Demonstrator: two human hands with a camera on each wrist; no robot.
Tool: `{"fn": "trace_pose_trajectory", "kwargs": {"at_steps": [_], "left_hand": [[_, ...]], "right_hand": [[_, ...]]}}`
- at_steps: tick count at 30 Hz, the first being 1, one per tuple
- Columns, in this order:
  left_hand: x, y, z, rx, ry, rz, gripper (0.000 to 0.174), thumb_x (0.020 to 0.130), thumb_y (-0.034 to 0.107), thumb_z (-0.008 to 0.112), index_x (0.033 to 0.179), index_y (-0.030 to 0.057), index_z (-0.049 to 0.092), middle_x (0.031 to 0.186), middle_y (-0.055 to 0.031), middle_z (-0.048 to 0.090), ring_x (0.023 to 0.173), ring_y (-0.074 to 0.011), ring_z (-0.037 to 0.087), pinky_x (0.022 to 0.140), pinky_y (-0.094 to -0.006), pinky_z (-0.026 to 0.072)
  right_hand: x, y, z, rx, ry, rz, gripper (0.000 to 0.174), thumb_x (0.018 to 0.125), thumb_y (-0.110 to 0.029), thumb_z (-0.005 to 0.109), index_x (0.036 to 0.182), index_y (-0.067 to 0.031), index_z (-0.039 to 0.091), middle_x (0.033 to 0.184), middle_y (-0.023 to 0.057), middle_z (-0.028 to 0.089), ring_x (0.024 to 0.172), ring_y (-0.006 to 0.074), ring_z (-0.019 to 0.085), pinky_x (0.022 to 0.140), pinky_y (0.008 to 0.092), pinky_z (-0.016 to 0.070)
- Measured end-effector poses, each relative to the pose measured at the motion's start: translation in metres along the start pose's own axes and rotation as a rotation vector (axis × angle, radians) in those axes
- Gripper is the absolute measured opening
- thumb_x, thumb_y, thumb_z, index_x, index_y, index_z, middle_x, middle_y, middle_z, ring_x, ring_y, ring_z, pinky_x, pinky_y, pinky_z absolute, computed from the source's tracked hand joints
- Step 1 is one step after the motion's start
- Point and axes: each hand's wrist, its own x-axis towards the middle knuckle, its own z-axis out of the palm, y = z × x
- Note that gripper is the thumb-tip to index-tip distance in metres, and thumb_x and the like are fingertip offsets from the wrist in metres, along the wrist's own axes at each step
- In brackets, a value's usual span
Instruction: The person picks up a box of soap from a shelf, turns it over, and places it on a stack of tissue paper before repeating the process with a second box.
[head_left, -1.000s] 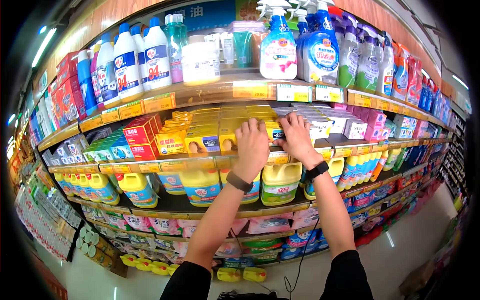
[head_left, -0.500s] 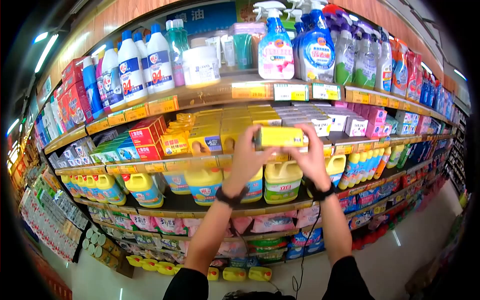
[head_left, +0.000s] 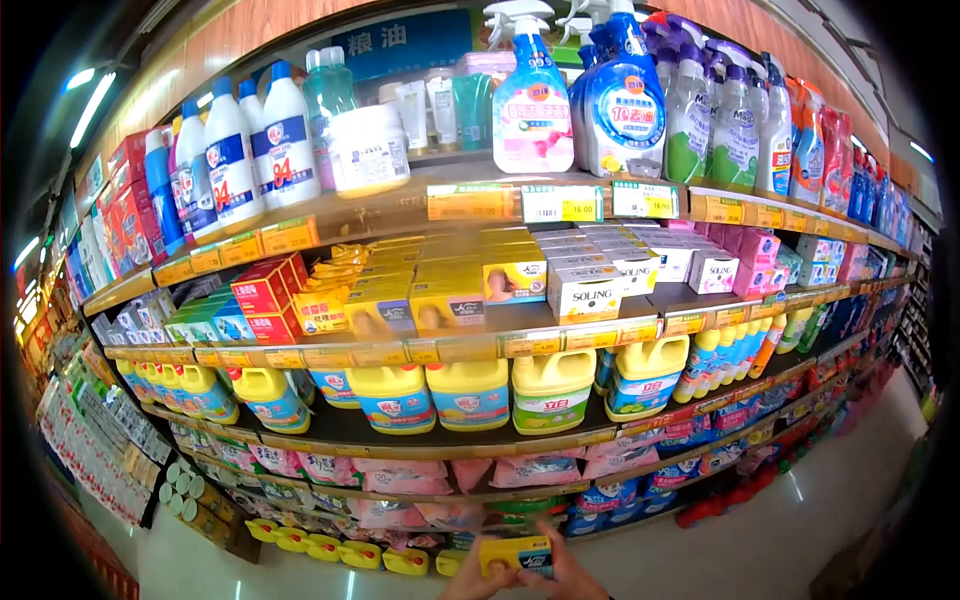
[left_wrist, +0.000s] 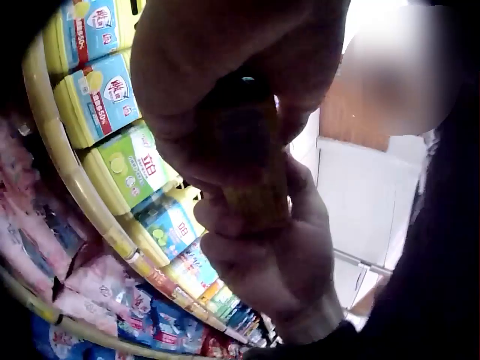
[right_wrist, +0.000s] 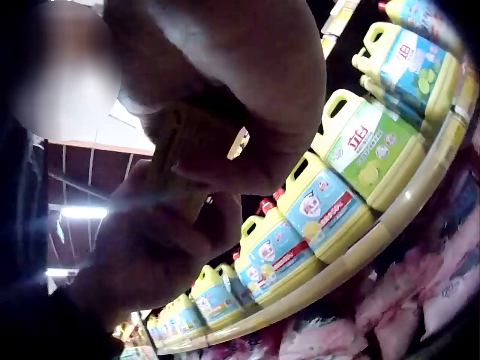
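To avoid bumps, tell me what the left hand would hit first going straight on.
Past the box the left hand holds, probably the right hand, which grips the box too; depth is hard to judge.

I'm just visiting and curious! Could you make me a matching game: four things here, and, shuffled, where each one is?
Things
1. Bottles marked 84
2. White SOLING boxes
3. Jug with a green label
4. Single yellow box

Places
A. Lower shelf, beneath the boxed goods
B. Held between the left hand and right hand
C. Upper shelf, left of the white tub
D. Middle shelf, right of the yellow boxes

Pairs: 1-C, 2-D, 3-A, 4-B
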Motion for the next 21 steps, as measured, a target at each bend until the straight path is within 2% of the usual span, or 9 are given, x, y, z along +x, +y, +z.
{"fn": "trace_pose_trajectory", "kwargs": {"at_steps": [2, 3, 6, 7, 8, 12, 16, 20, 21], "left_hand": [[-0.02, -0.008, -0.001, 0.145, 0.066, -0.032, 0.058, 0.08, 0.018, 0.08, 0.126, 0.0027, 0.049, 0.107, -0.0076, 0.059, 0.095, -0.0156, 0.058, 0.081, -0.0302, 0.0508], [-0.023, 0.013, -0.004, 0.171, 0.076, -0.027, 0.057, 0.079, 0.017, 0.081, 0.125, 0.0022, 0.05, 0.103, -0.0081, 0.061, 0.093, -0.0166, 0.06, 0.08, -0.0308, 0.0513], [-0.035, 0.0, -0.007, 0.113, 0.013, -0.142, 0.066, 0.08, 0.022, 0.081, 0.133, 0.0036, 0.046, 0.119, -0.0125, 0.058, 0.101, -0.0179, 0.06, 0.083, -0.0316, 0.0513], [-0.032, 0.038, -0.004, 0.058, -0.038, -0.086, 0.059, 0.086, 0.025, 0.074, 0.131, 0.0021, 0.044, 0.116, -0.0105, 0.059, 0.098, -0.0168, 0.059, 0.084, -0.0312, 0.05], [-0.019, 0.083, 0.0, 0.005, -0.097, -0.038, 0.052, 0.093, 0.027, 0.067, 0.13, 0.0007, 0.042, 0.112, -0.0085, 0.06, 0.096, -0.0157, 0.059, 0.085, -0.0309, 0.0487], [-0.017, 0.079, 0.005, 0.003, -0.074, -0.244, 0.053, 0.092, 0.03, 0.068, 0.128, -0.0012, 0.044, 0.112, -0.0121, 0.06, 0.101, -0.019, 0.058, 0.091, -0.0326, 0.0465], [-0.032, 0.082, 0.021, -0.049, 0.248, -0.111, 0.054, 0.09, 0.028, 0.07, 0.129, -0.0013, 0.045, 0.114, -0.0091, 0.06, 0.104, -0.0164, 0.057, 0.09, -0.0297, 0.047], [-0.056, 0.07, 0.019, -0.222, 0.367, -0.235, 0.054, 0.091, 0.027, 0.069, 0.132, -0.0005, 0.044, 0.113, -0.0065, 0.06, 0.099, -0.0125, 0.059, 0.078, -0.0255, 0.0504], [-0.059, 0.077, 0.017, -0.269, 0.378, -0.268, 0.054, 0.092, 0.026, 0.068, 0.133, -0.0003, 0.044, 0.112, -0.0058, 0.06, 0.097, -0.0114, 0.059, 0.075, -0.0245, 0.0509]], "right_hand": [[-0.012, 0.036, 0.007, -0.324, 0.07, -0.352, 0.085, 0.09, -0.022, 0.068, 0.153, -0.0044, 0.013, 0.138, 0.018, 0.042, 0.122, 0.0265, 0.048, 0.1, 0.0388, 0.0429], [-0.018, 0.041, 0.015, -0.138, 0.061, -0.224, 0.083, 0.09, -0.018, 0.068, 0.152, -0.0037, 0.014, 0.136, 0.017, 0.043, 0.121, 0.0258, 0.049, 0.096, 0.0358, 0.0451], [-0.024, 0.039, 0.013, -0.109, 0.032, -0.35, 0.088, 0.086, -0.016, 0.073, 0.152, -0.0045, 0.014, 0.133, 0.0158, 0.046, 0.119, 0.0251, 0.051, 0.094, 0.0348, 0.0468], [-0.019, 0.041, 0.015, 0.301, 0.061, -0.408, 0.08, 0.088, -0.022, 0.068, 0.149, -0.0008, 0.021, 0.139, 0.0173, 0.042, 0.125, 0.0242, 0.047, 0.107, 0.0382, 0.0368], [-0.016, 0.029, 0.009, 0.279, 0.032, -0.386, 0.085, 0.086, -0.02, 0.069, 0.15, -0.0006, 0.017, 0.14, 0.0173, 0.041, 0.128, 0.0254, 0.046, 0.108, 0.0406, 0.0367], [-0.007, 0.007, -0.004, 0.279, 0.07, -0.11, 0.078, 0.087, -0.018, 0.064, 0.148, 0.0057, 0.021, 0.124, 0.0164, 0.055, 0.107, 0.0195, 0.057, 0.094, 0.0333, 0.0467], [0.004, 0.013, 0.011, 0.336, 0.021, -0.119, 0.08, 0.086, -0.028, 0.065, 0.146, 0.0075, 0.028, 0.123, 0.0123, 0.055, 0.105, 0.0167, 0.057, 0.093, 0.0291, 0.0452], [0.021, 0.051, 0.007, 0.199, -0.241, -0.129, 0.097, 0.083, -0.038, 0.074, 0.152, 0.0003, 0.017, 0.123, 0.0124, 0.054, 0.105, 0.0177, 0.057, 0.091, 0.0314, 0.0471], [0.028, 0.056, 0.009, 0.242, -0.307, -0.134, 0.112, 0.077, -0.037, 0.081, 0.154, -0.0042, 0.007, 0.127, 0.0153, 0.051, 0.109, 0.022, 0.057, 0.093, 0.035, 0.0479]]}}
